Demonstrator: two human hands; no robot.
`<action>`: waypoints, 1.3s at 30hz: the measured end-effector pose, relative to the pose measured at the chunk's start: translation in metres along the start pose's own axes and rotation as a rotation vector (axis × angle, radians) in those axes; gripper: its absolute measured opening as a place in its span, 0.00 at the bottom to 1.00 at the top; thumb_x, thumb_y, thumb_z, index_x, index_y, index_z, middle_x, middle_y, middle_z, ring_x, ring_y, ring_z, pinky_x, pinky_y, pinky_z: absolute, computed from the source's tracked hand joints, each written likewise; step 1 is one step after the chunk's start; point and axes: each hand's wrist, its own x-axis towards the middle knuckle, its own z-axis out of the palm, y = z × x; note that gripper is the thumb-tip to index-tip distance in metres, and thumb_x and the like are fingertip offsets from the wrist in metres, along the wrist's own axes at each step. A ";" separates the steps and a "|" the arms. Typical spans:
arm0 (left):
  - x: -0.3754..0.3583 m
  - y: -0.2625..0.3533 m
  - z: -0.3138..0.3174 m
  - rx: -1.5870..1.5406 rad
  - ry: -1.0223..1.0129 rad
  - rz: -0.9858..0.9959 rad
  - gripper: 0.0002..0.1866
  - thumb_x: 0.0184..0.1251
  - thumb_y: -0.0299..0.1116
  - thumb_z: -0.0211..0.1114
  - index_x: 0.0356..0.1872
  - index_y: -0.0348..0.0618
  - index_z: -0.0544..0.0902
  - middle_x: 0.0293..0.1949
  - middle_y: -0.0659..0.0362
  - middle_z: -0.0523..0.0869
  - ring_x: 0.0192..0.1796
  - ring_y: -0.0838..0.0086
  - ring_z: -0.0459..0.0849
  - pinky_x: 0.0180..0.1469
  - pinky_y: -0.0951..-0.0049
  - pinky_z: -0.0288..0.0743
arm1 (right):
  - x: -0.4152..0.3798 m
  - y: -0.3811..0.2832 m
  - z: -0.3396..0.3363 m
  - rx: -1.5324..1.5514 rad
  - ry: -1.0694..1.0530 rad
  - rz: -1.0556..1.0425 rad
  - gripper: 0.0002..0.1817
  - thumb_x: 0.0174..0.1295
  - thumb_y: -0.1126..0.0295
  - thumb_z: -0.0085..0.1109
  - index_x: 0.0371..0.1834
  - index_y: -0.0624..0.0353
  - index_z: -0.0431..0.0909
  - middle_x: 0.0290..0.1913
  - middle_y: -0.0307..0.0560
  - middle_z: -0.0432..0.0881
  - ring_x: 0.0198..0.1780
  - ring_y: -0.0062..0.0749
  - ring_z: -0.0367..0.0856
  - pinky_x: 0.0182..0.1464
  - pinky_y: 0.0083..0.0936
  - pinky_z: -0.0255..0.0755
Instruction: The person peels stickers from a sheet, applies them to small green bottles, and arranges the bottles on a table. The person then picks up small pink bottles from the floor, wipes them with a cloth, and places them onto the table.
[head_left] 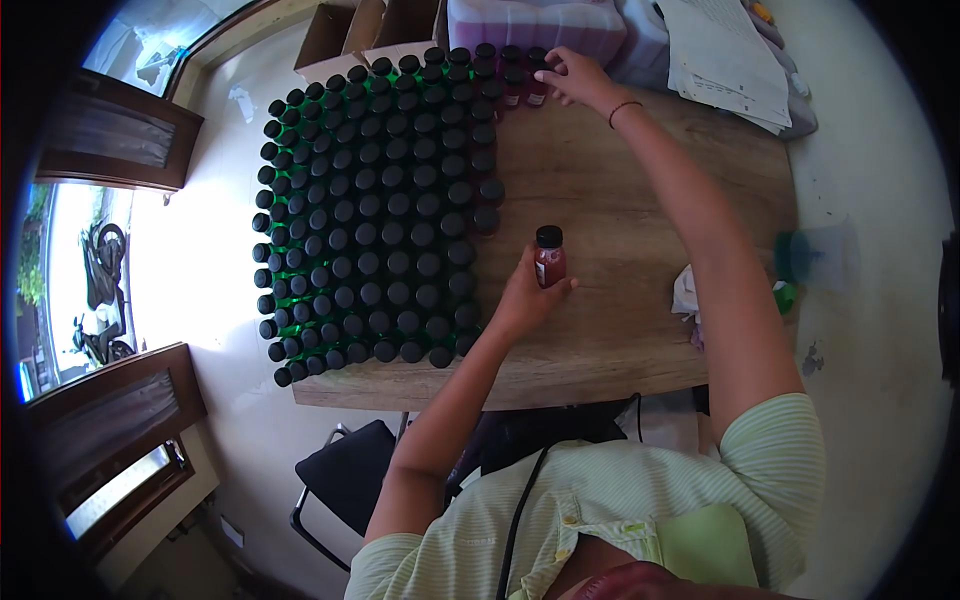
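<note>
My left hand (pixel 530 302) is wrapped round a small bottle (pixel 550 262) with a black cap, red liquid and a white label, upright over the table. At the far side of the table, my right hand (pixel 582 82) has its fingers curved and apart. Its fingertips are right at the cap of a labelled bottle (pixel 537 92) at the end of the far row. To the left of both hands stands a dense block of black-capped bottles (pixel 370 205), with green sides along the left and dark red ones along the right edge.
Behind the bottles are open cardboard boxes (pixel 400 30) and a large container of purple liquid (pixel 540 32). Papers (pixel 722 65) lie at the far right. A clear plastic cup (pixel 825 255) and crumpled tissue (pixel 685 292) are at the right edge. A black chair (pixel 350 470) stands below the table (pixel 620 210).
</note>
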 end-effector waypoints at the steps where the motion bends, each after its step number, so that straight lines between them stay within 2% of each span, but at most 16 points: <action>1: 0.001 0.000 0.000 0.006 0.012 0.002 0.38 0.51 0.39 0.71 0.61 0.37 0.61 0.46 0.46 0.79 0.49 0.59 0.80 0.51 0.66 0.72 | -0.010 -0.005 -0.001 -0.098 0.060 -0.107 0.26 0.53 0.48 0.62 0.46 0.59 0.76 0.37 0.50 0.80 0.40 0.38 0.80 0.44 0.33 0.73; 2: 0.002 -0.002 0.000 0.011 0.025 0.006 0.38 0.51 0.39 0.71 0.60 0.37 0.61 0.46 0.46 0.79 0.49 0.59 0.80 0.51 0.66 0.72 | -0.021 -0.010 -0.002 -0.198 0.119 -0.216 0.26 0.54 0.48 0.61 0.46 0.58 0.76 0.36 0.49 0.80 0.38 0.37 0.80 0.42 0.32 0.74; 4: 0.007 -0.005 0.002 0.012 0.049 0.009 0.36 0.51 0.38 0.71 0.59 0.36 0.63 0.45 0.48 0.80 0.47 0.62 0.80 0.50 0.67 0.72 | -0.074 -0.044 -0.002 -0.104 -0.097 -0.310 0.22 0.56 0.53 0.62 0.47 0.56 0.75 0.34 0.44 0.78 0.34 0.28 0.76 0.37 0.23 0.71; 6: 0.015 -0.008 0.002 0.010 0.066 0.007 0.33 0.51 0.38 0.72 0.56 0.37 0.66 0.42 0.51 0.80 0.43 0.69 0.80 0.47 0.71 0.73 | -0.135 -0.070 0.006 -0.057 -0.326 -0.184 0.21 0.55 0.53 0.63 0.47 0.54 0.76 0.37 0.44 0.77 0.36 0.28 0.76 0.38 0.22 0.71; 8: 0.025 -0.007 0.000 0.002 0.075 0.063 0.33 0.51 0.37 0.72 0.56 0.38 0.66 0.42 0.52 0.80 0.43 0.69 0.81 0.47 0.71 0.73 | -0.175 -0.071 0.010 -0.061 -0.434 -0.325 0.21 0.55 0.54 0.64 0.46 0.55 0.76 0.37 0.44 0.77 0.36 0.28 0.76 0.39 0.23 0.71; 11: 0.026 0.001 0.002 -0.016 0.139 0.133 0.34 0.52 0.35 0.71 0.59 0.39 0.64 0.44 0.51 0.79 0.43 0.67 0.81 0.45 0.69 0.74 | -0.175 -0.051 0.018 0.003 -0.424 -0.353 0.19 0.55 0.55 0.63 0.44 0.55 0.76 0.37 0.44 0.77 0.37 0.28 0.76 0.41 0.25 0.71; 12: 0.026 0.003 0.004 -0.023 0.171 0.153 0.35 0.52 0.35 0.71 0.60 0.40 0.63 0.45 0.51 0.79 0.43 0.66 0.81 0.45 0.69 0.74 | -0.166 -0.054 0.013 -0.002 -0.386 -0.318 0.19 0.55 0.55 0.63 0.43 0.55 0.76 0.38 0.45 0.78 0.38 0.31 0.77 0.42 0.27 0.71; 15: 0.026 -0.038 0.021 0.082 0.311 0.291 0.37 0.52 0.30 0.69 0.63 0.41 0.60 0.51 0.47 0.74 0.46 0.62 0.80 0.43 0.66 0.75 | -0.113 -0.053 -0.003 -0.006 -0.246 -0.231 0.20 0.53 0.55 0.63 0.42 0.56 0.76 0.39 0.49 0.79 0.43 0.39 0.78 0.47 0.31 0.70; 18: 0.006 -0.054 0.027 0.149 0.241 0.298 0.38 0.51 0.26 0.66 0.65 0.39 0.58 0.55 0.43 0.69 0.51 0.54 0.75 0.47 0.62 0.74 | -0.063 -0.031 -0.001 -0.034 -0.145 -0.215 0.19 0.51 0.59 0.64 0.43 0.56 0.76 0.40 0.51 0.79 0.45 0.41 0.77 0.49 0.34 0.70; 21: -0.002 -0.049 0.038 0.205 0.221 0.422 0.38 0.51 0.22 0.63 0.66 0.40 0.56 0.56 0.39 0.66 0.57 0.46 0.68 0.57 0.57 0.66 | -0.049 -0.031 0.007 -0.175 -0.145 -0.208 0.18 0.49 0.64 0.62 0.44 0.54 0.77 0.41 0.50 0.79 0.47 0.42 0.76 0.50 0.34 0.69; 22: -0.003 -0.049 0.041 0.204 0.237 0.423 0.37 0.51 0.22 0.62 0.65 0.40 0.58 0.55 0.39 0.67 0.57 0.46 0.68 0.58 0.58 0.66 | -0.045 -0.034 0.007 -0.243 -0.147 -0.209 0.17 0.48 0.65 0.61 0.44 0.53 0.77 0.42 0.50 0.79 0.48 0.42 0.76 0.51 0.33 0.69; 23: -0.004 -0.049 0.044 0.201 0.253 0.426 0.36 0.51 0.21 0.61 0.64 0.39 0.59 0.55 0.40 0.67 0.57 0.46 0.68 0.58 0.58 0.65 | -0.043 -0.032 0.013 -0.231 -0.132 -0.196 0.16 0.47 0.71 0.59 0.42 0.51 0.78 0.44 0.48 0.77 0.50 0.42 0.74 0.52 0.33 0.68; 29: -0.010 -0.080 0.046 0.297 0.243 0.542 0.27 0.51 0.20 0.58 0.57 0.36 0.68 0.53 0.43 0.69 0.56 0.48 0.69 0.58 0.59 0.66 | -0.036 -0.035 0.028 -0.240 -0.121 -0.335 0.16 0.46 0.83 0.55 0.37 0.51 0.79 0.44 0.48 0.70 0.48 0.46 0.73 0.53 0.32 0.69; 35: -0.011 -0.089 0.051 0.389 0.213 0.575 0.24 0.51 0.20 0.57 0.54 0.37 0.71 0.51 0.45 0.70 0.54 0.51 0.70 0.56 0.60 0.68 | -0.022 -0.036 0.038 -0.280 -0.114 -0.363 0.17 0.43 0.84 0.57 0.35 0.50 0.79 0.44 0.47 0.69 0.47 0.43 0.73 0.48 0.31 0.72; 38: -0.011 -0.089 0.051 0.409 0.219 0.593 0.24 0.51 0.20 0.57 0.54 0.38 0.72 0.50 0.45 0.71 0.54 0.51 0.71 0.55 0.60 0.68 | -0.022 -0.042 0.042 -0.317 -0.141 -0.283 0.22 0.42 0.88 0.51 0.40 0.53 0.78 0.45 0.46 0.67 0.48 0.43 0.71 0.51 0.31 0.69; 39: -0.011 -0.088 0.052 0.415 0.223 0.601 0.24 0.51 0.20 0.57 0.54 0.39 0.72 0.50 0.45 0.71 0.53 0.51 0.71 0.55 0.60 0.68 | -0.024 -0.044 0.041 -0.318 -0.133 -0.288 0.22 0.43 0.87 0.52 0.41 0.52 0.79 0.45 0.46 0.67 0.48 0.42 0.71 0.51 0.31 0.69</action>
